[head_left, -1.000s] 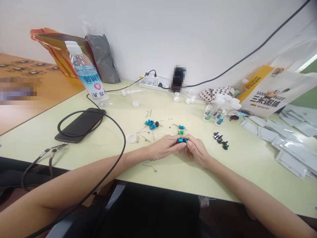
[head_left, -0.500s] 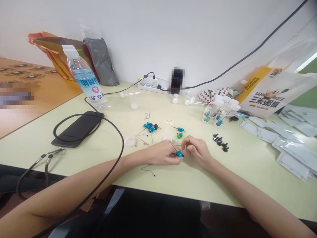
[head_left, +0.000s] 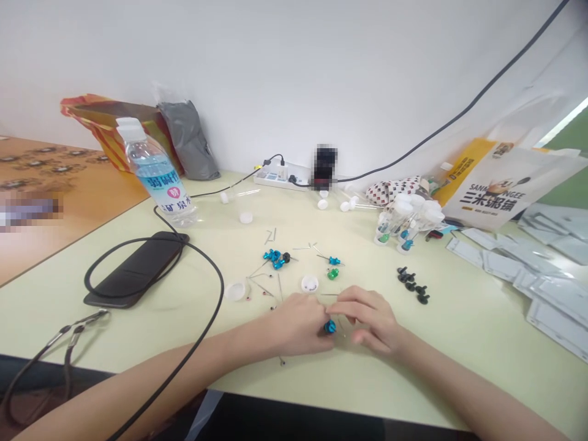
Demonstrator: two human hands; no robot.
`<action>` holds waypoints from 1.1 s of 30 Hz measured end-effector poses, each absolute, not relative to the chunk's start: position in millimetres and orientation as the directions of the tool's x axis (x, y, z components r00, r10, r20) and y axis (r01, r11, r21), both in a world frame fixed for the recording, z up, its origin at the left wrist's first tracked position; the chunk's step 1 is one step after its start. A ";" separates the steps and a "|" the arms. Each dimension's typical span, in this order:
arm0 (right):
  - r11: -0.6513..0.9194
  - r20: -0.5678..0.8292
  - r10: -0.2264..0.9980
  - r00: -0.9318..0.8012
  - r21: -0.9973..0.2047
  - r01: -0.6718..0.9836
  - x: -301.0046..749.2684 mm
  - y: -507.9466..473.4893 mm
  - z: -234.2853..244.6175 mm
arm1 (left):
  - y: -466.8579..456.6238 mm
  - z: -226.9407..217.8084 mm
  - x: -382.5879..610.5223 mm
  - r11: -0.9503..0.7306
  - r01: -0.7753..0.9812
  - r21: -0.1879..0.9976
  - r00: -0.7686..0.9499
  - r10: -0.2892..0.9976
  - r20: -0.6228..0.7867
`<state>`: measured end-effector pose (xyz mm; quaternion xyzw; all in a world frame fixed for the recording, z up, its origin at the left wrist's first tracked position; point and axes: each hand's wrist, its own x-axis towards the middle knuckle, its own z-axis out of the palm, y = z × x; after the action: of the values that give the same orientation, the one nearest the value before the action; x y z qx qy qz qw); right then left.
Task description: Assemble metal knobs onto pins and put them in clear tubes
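Observation:
My left hand (head_left: pixel 298 331) rests on the pale green table (head_left: pixel 459 343) near its front edge, fingers closed round a small blue metal piece (head_left: pixel 329 326). My right hand (head_left: pixel 370 318) sits right beside it, fingers curled and pinched toward the same blue piece; a thin metal pin (head_left: pixel 340 323) shows between the two hands. Loose parts lie beyond the hands: a cluster of blue pieces (head_left: pixel 274 258), a green piece (head_left: pixel 333 274), another blue piece (head_left: pixel 334 261), several thin pins (head_left: pixel 261 286), a white cap (head_left: pixel 310 283).
Several black pieces (head_left: pixel 412 285) lie to the right. Small vials with white caps (head_left: pixel 407 217) stand behind them, with plastic bags (head_left: pixel 528 269) further right. A water bottle (head_left: pixel 156 174), a black phone (head_left: pixel 135 269) ringed by a black cable (head_left: pixel 202 331) and a power strip (head_left: pixel 280 174) are at left and back.
Both hands have drawn back toward the table's front edge with the blue piece. The right hand's fingers came in over the left hand's piece. The camera tilted down.

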<state>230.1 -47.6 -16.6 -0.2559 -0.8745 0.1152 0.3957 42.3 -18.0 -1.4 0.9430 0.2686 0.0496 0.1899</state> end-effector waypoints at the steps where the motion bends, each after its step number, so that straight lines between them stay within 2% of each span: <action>1: 0.851 0.641 0.526 -0.559 -0.381 0.362 229.5 -48.3 -16.7 | -17.7 -1.0 42.5 -0.775 0.507 0.377 0.842 0.539 -0.024; 5: 0.819 0.629 0.562 -0.537 -0.333 0.467 228.6 -50.0 -19.9 | -16.4 0.6 44.6 -0.761 0.548 0.346 0.816 0.577 -0.024; 8: 0.767 0.589 0.637 -0.497 -0.420 0.485 230.0 -47.6 -22.3 | -15.5 3.0 45.2 -0.747 0.545 0.380 0.816 0.577 -0.035; 11: 0.722 0.581 0.690 -0.432 -0.505 0.473 232.0 -42.4 -21.8 | -14.1 10.8 44.1 -0.719 0.508 0.474 0.831 0.553 -0.053; 15: 0.721 0.587 0.693 -0.418 -0.545 0.429 234.3 -37.8 -20.3 | -3.0 28.5 47.0 -0.677 0.494 0.546 0.758 0.642 0.110; 18: 0.727 0.585 0.687 -0.432 -0.549 0.412 235.5 -39.6 -22.1 | 21.5 39.2 59.4 -0.701 0.558 0.444 0.690 0.689 0.221; 20: 0.708 0.556 0.706 -0.438 -0.576 0.409 236.3 -42.0 -24.3 | 46.3 41.6 73.0 -0.702 0.685 0.195 0.637 0.707 0.307; 21: 0.699 0.543 0.714 -0.443 -0.589 0.405 236.7 -43.0 -25.3 | 60.5 41.0 80.9 -0.678 0.721 0.144 0.612 0.720 0.327; 25: 0.688 0.511 0.721 -0.468 -0.604 0.403 238.6 -42.7 -26.5 | 120.1 30.0 113.8 -0.608 0.793 0.049 0.567 0.764 0.306; 33: 0.761 0.573 0.648 -0.502 -0.515 0.394 241.8 -39.2 -18.7 | 199.5 17.4 136.2 -0.489 0.872 -0.007 0.486 0.864 0.132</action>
<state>241.8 -39.2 -18.7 -0.3060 -0.8515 0.1608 0.3942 136.2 199.5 17.4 0.8611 0.5041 0.0553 -0.0362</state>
